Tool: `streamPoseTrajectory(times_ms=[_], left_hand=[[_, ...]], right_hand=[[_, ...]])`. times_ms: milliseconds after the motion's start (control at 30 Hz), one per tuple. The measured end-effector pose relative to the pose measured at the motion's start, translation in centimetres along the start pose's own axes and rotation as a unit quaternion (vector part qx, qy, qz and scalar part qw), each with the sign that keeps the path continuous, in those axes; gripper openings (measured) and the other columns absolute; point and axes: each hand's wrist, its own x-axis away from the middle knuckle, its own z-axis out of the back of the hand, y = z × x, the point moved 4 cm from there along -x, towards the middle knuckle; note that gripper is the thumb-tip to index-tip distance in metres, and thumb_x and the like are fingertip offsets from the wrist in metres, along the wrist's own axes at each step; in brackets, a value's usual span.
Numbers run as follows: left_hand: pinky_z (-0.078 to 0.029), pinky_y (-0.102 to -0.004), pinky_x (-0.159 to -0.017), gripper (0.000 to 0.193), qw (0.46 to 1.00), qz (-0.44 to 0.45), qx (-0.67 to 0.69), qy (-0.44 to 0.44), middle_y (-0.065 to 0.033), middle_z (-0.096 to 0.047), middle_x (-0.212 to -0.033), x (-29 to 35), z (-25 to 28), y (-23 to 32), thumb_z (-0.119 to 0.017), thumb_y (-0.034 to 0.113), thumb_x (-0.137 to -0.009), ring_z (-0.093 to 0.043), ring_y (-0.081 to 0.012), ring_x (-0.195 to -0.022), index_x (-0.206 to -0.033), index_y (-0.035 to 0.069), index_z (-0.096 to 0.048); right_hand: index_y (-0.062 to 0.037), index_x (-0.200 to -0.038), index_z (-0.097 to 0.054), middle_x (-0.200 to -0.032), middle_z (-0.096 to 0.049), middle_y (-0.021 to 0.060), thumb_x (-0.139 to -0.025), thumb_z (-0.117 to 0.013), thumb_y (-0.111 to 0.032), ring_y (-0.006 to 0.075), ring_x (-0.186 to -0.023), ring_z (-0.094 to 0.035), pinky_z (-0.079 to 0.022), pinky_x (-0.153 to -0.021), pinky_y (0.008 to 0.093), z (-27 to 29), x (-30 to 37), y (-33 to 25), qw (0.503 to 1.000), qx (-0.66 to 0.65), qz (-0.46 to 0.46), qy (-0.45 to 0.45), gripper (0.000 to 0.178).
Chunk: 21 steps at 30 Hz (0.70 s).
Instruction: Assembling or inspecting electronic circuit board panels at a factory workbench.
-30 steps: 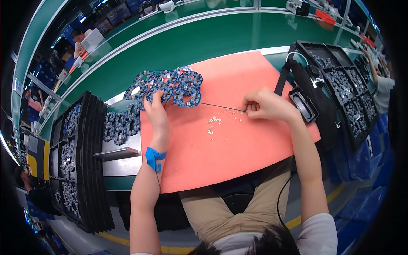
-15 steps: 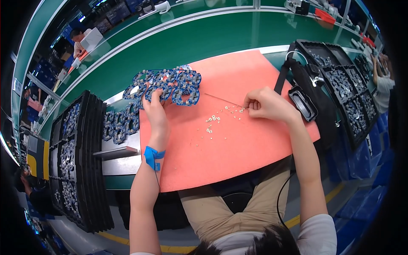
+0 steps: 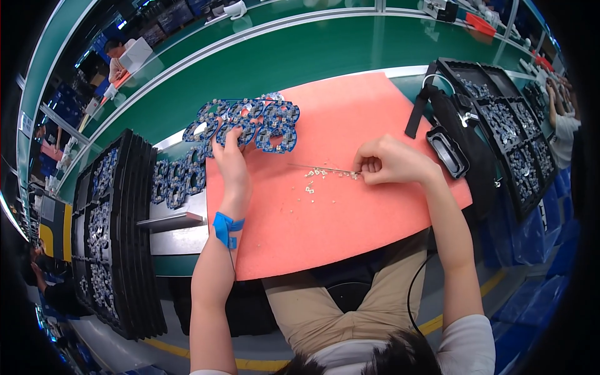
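A panel of joined blue circuit boards (image 3: 275, 134) with ring-shaped cut-outs is held by my left hand (image 3: 231, 153) over the left far part of the pink mat (image 3: 300, 244). My left fingers close on its near edge, and a blue strap (image 3: 226, 230) circles that wrist. Low over the mat, my right hand (image 3: 382, 164) pinches a thin, straight stick (image 3: 325, 168). Its free end points left toward the board panel. Tiny pale square parts (image 3: 310, 189) lie scattered beneath and beside the stick.
More blue boards (image 3: 178, 181) lie left of the mat, near a metal bar (image 3: 170, 221). Stacked black trays (image 3: 134, 250) of boards stand at far left; another filled tray (image 3: 500, 125) is at right. A black bag (image 3: 459, 131) borders the mat. Beyond runs a green conveyor belt (image 3: 337, 53).
The stick in my right hand has swung nearer to me, down over the small parts, and lies more level. My right hand has shifted slightly nearer; the board panel has risen a little.
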Motion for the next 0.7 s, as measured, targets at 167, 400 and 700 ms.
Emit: streamPoseTrajectory(times_ms=[167, 400, 700], left_hand=[[-0.044, -0.0225, -0.065, 0.041, 1.0, -0.002, -0.001, -0.008, 0.0004, -0.057, -0.101, -0.4, 0.2, -0.4, -0.055, 0.015, -0.083, -0.06, -0.0097, -0.079, -0.123, 0.015, -0.043], [-0.045, -0.0227, -0.066, 0.036, 1.0, -0.003, 0.001, -0.005, -0.0001, -0.057, -0.101, -0.3, 0.0, -0.3, -0.055, 0.015, -0.083, -0.06, -0.01, -0.08, -0.118, 0.014, -0.044], [-0.048, -0.0246, -0.064, 0.037, 1.0, -0.004, 0.006, -0.012, -0.0022, -0.057, -0.1, -0.3, 0.1, -0.4, -0.055, 0.013, -0.083, -0.062, -0.0119, -0.078, -0.118, 0.011, -0.044]], right_hand=[[0.0029, -0.079, -0.062, -0.068, -0.061, 0.007, -0.066, -0.06, 0.0, 0.0105, -0.059, -0.058, -0.047, -0.056, 0.0227, -0.2, -0.2, 0.4, 0.999, -0.016, -0.013, 0.024, 0.013], [0.002, -0.079, -0.062, -0.07, -0.061, 0.0074, -0.065, -0.06, 0.001, 0.0117, -0.06, -0.059, -0.048, -0.057, 0.0231, -0.4, -0.2, 0.2, 1.0, 0.005, 0.01, 0.015, 0.014], [0.0041, -0.079, -0.062, -0.07, -0.061, 0.0107, -0.066, -0.059, -0.001, 0.0151, -0.06, -0.06, -0.049, -0.058, 0.0261, -0.9, -0.4, -0.3, 1.0, -0.025, 0.007, -0.006, 0.014]])
